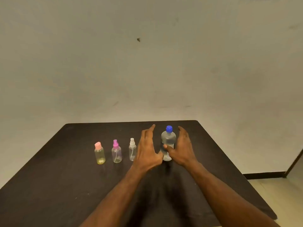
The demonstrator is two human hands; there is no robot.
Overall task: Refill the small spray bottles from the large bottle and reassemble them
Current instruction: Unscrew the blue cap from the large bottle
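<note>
I am flanking the upright big bottle [168, 143], lower center-right, with my spread left hand [147, 149] and my right hand [182, 149], whose thumb is touching it.

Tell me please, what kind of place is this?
Probably a bare indoor room set up for a simple demonstration, not a kitchen or shop. A dark table stands against a plain wall, holding only three small bottles and a large bottle, with floor tiles beside it.
</note>
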